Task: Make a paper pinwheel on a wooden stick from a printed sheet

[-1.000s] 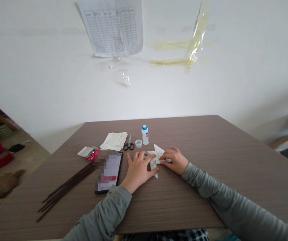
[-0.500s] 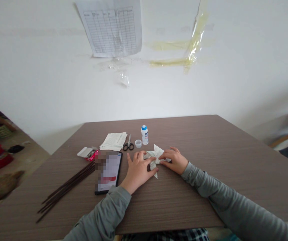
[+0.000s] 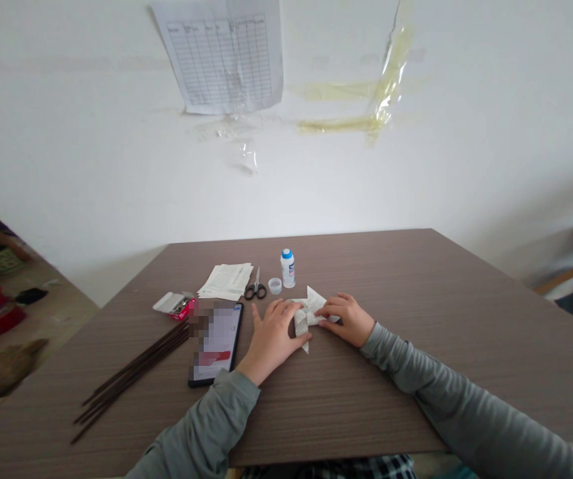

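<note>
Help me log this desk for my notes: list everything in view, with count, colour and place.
folded paper: one, white with print, under both hands.
phone: one, black, left of the left hand.
thin sticks: a bundle, dark brown, left of the phone.
small box: one, white and red, behind the phone.
paper stack: one, white, far left of centre.
scissors: one, black handles, right of the stack.
bottle: one, white with blue cap, behind the hands.
small cap: one, clear, beside the bottle.
table: one, brown wood grain.
chart: one, white, on the wall.
left hand: flat on the paper.
right hand: pinching the paper.
</note>
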### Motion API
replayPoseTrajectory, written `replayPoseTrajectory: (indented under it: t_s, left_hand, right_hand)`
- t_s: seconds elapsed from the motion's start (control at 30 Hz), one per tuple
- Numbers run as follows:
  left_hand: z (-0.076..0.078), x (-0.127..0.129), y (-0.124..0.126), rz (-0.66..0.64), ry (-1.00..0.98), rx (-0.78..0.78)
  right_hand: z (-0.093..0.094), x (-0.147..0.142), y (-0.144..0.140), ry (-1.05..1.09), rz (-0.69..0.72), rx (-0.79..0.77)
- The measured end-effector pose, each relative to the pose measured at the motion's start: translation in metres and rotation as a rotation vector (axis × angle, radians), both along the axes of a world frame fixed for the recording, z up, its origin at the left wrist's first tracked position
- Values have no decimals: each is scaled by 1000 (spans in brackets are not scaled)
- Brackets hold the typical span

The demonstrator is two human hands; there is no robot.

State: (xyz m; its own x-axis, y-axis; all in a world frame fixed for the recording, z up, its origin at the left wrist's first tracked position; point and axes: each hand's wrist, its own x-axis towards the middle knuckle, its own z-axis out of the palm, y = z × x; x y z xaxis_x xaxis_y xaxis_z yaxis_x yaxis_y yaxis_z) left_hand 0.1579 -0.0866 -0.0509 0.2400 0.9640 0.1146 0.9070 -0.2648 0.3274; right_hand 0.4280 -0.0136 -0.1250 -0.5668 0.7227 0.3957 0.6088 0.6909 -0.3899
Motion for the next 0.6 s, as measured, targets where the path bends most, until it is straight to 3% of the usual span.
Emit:
replayPoseTrajectory:
  t_s: [0.13,0.27,0.6]
  left_hand:
    - [-3,-7,2,25,4,-4]
    - [-7,-17,7,1,10,-34]
    - [-11,-22,10,-3,9,-6]
  right_hand:
    - [3,-2,-2,65,35,41]
    - [8,3,1,143,-22,88]
    - [5,10,5,-128,-40,-45]
